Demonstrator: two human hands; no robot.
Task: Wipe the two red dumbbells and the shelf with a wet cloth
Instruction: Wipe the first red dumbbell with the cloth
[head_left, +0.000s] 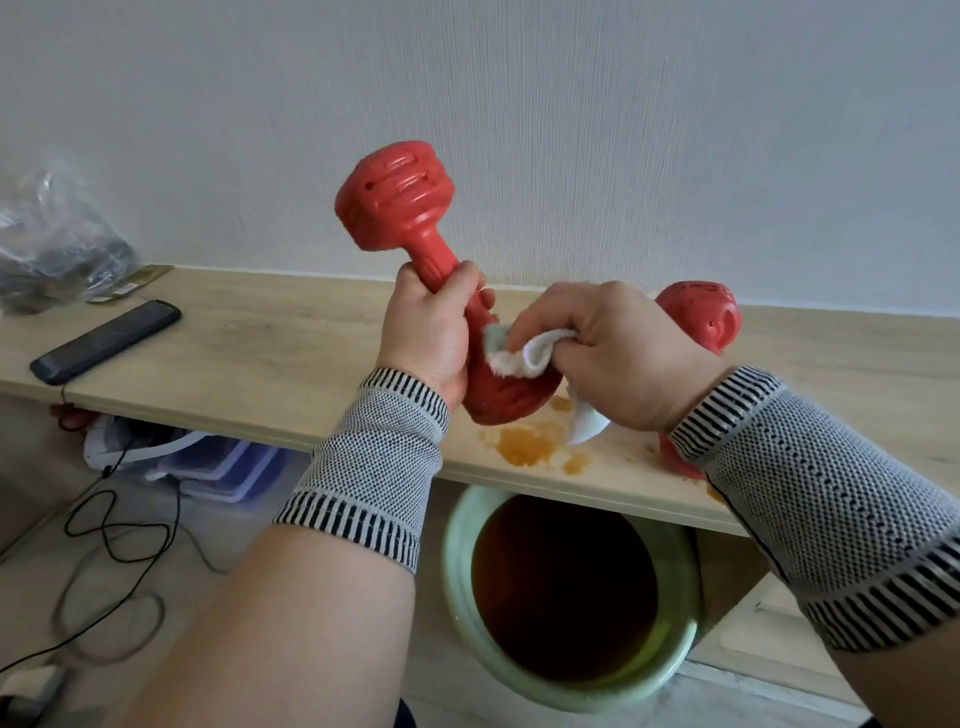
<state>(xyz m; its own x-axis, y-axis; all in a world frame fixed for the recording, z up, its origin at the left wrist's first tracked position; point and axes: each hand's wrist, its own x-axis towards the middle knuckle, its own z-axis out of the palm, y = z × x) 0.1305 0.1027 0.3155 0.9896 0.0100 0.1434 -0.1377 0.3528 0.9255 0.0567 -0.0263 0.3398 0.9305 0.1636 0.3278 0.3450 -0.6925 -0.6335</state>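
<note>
Red dumbbell (415, 249) is gripped at the handle by left hand (431, 332) above the shelf (270, 353), long axis tilted, upper head toward the wall. White cloth (524, 356) is pinched by right hand (613, 353) against its lower head. No lettering is legible.

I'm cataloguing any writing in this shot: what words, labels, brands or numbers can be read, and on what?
None can be read.
Raised red dumbbell: moulded ridges on its end, no clear letters.
Second red dumbbell: embossed marks, too blurred.
Tag by the plastic bag: too small.
Phone: dark screen, no text.

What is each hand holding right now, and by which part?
The left hand grips the raised red dumbbell by its handle. The right hand pinches a bunched white cloth against its lower head.
</note>
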